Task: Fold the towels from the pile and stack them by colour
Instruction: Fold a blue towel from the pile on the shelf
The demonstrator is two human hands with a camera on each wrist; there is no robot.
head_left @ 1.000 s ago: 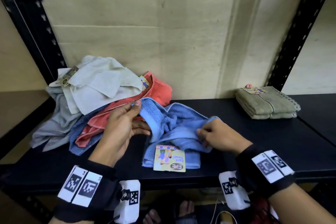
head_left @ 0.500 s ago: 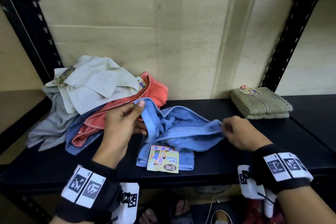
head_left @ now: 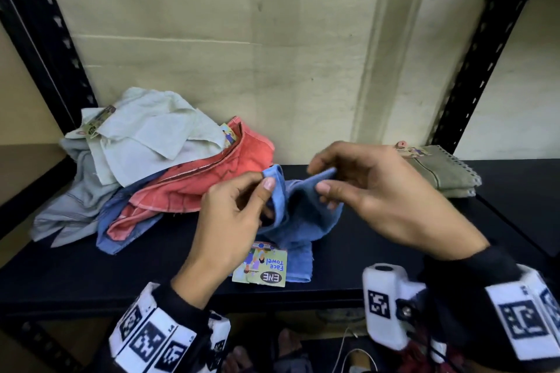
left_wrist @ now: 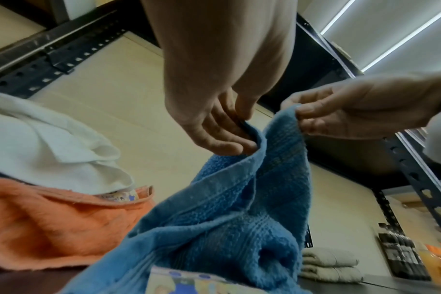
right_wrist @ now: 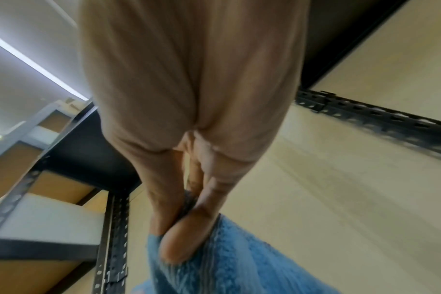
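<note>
above the shelf [head_left: 394, 251], both hands pinch the blue towel [head_left: 300, 215] edge.

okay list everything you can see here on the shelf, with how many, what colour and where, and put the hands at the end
blue towel: one, blue, front middle of shelf, lifted by two corners
card label: one, printed, on the blue towel's front edge
pile: one heap, white, coral, grey and blue towels, left of shelf
folded towels: one small stack, olive-green, right rear of shelf, tag on top
shelf: one, black
wall: one, beige, behind shelf
left hand: pinches one corner of the blue towel
right hand: pinches the other corner
</note>
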